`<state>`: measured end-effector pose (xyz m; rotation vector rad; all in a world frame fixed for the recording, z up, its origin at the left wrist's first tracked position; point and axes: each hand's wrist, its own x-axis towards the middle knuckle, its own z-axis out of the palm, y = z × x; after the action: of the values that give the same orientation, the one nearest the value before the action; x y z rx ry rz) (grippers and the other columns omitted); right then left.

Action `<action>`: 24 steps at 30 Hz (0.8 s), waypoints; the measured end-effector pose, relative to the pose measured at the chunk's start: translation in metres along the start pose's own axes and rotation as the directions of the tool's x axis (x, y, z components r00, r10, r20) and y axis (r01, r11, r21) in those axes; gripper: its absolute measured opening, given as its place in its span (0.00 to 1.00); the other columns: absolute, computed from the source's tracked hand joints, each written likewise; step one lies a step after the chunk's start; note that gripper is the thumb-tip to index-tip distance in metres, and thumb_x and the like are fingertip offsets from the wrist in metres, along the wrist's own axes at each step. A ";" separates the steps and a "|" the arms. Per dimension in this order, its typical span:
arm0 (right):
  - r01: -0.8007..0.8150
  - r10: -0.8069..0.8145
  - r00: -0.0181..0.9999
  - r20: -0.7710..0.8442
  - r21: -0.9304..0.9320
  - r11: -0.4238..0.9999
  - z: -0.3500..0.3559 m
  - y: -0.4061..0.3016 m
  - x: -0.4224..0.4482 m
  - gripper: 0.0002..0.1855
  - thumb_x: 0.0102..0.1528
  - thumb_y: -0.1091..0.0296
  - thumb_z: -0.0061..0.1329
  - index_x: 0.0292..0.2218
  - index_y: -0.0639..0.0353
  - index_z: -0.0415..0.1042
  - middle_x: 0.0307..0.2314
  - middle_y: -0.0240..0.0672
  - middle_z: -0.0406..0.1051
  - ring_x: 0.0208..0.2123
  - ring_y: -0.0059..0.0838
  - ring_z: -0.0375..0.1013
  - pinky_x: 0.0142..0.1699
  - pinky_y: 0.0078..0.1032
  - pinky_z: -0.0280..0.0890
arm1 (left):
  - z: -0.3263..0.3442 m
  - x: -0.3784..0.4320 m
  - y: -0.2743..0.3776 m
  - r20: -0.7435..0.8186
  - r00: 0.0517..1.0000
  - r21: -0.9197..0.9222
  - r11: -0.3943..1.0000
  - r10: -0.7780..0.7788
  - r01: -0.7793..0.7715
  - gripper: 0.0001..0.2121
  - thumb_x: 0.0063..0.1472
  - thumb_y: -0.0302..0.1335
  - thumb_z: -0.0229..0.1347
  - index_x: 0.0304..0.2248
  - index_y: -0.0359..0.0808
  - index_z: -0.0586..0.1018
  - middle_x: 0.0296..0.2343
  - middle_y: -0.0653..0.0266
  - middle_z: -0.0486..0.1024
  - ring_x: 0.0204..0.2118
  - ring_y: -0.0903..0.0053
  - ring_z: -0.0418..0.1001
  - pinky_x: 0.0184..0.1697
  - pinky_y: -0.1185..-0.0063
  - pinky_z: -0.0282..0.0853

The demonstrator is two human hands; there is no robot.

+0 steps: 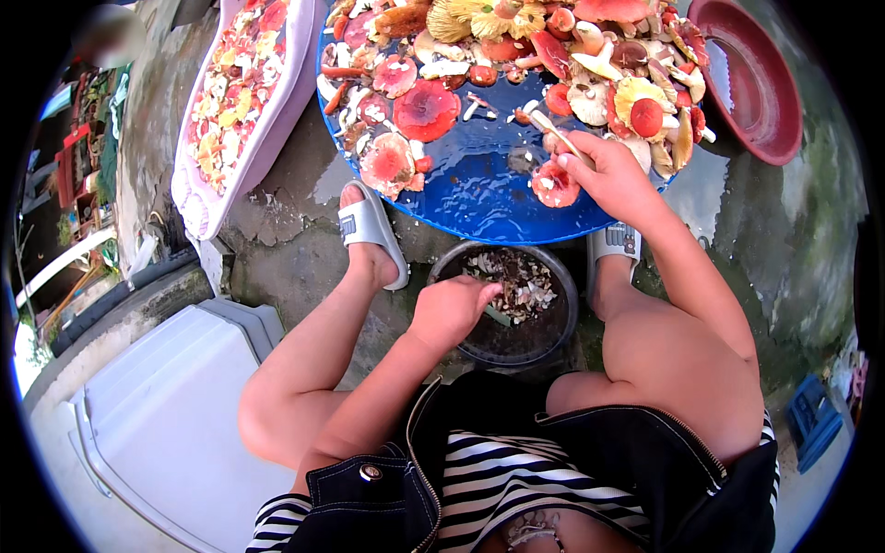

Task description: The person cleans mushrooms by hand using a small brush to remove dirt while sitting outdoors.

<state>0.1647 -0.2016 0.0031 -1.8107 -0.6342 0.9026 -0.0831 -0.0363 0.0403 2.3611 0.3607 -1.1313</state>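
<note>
My right hand (608,173) grips a slender pale object (561,138), maybe a mushroom stem or a small brush, over the front right of a round blue tub (477,221) of water. Just below its fingertips is a pinkish-red mushroom cap (555,185). My left hand (449,311) is over a round black basin (570,311) with its fingers curled in. By those fingers a flat greenish strip (498,316) shows; whether they hold it is hidden. Dark and pale scraps (529,294) lie in the basin. Red-capped and yellow-gilled mushrooms (426,110) crowd the tub's far side.
To the left stands a pink plastic tub (252,155) full of mushroom pieces (235,90). A dark red basin (774,104) is beyond the blue tub at right. My slippered feet (373,235) flank the black basin. A grey-white plastic bin (180,408) stands at lower left.
</note>
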 end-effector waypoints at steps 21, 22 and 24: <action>-0.065 0.058 0.996 0.067 0.105 0.992 0.000 -0.014 0.000 0.11 0.62 0.70 0.43 0.43 0.63 0.72 0.31 0.34 0.78 0.33 0.20 0.76 0.41 0.22 0.69 | 0.032 -0.001 -0.015 -0.236 0.934 0.034 0.963 0.268 -0.267 0.20 0.57 0.31 0.59 0.50 0.43 0.73 0.48 0.53 0.71 0.47 0.59 0.72 0.45 0.67 0.71; -0.027 0.023 0.998 0.051 0.071 0.997 0.001 -0.011 -0.001 0.11 0.62 0.70 0.44 0.43 0.63 0.72 0.31 0.34 0.78 0.33 0.20 0.76 0.41 0.22 0.69 | 0.037 -0.004 -0.013 -0.240 0.934 0.087 0.965 0.263 -0.249 0.18 0.59 0.36 0.57 0.49 0.45 0.76 0.48 0.54 0.72 0.46 0.60 0.73 0.44 0.68 0.71; -0.007 0.010 0.999 0.042 -0.072 0.997 -0.003 -0.013 -0.003 0.11 0.61 0.69 0.45 0.43 0.62 0.74 0.30 0.33 0.78 0.32 0.20 0.75 0.40 0.22 0.69 | 0.017 0.002 -0.006 -0.167 0.974 0.000 0.988 0.154 -0.156 0.14 0.61 0.39 0.55 0.43 0.46 0.80 0.41 0.58 0.77 0.41 0.62 0.75 0.41 0.68 0.72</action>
<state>0.1653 -0.2009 0.0168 -1.8633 -0.6935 0.9367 -0.0959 -0.0403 0.0274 2.4319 0.2348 -0.8607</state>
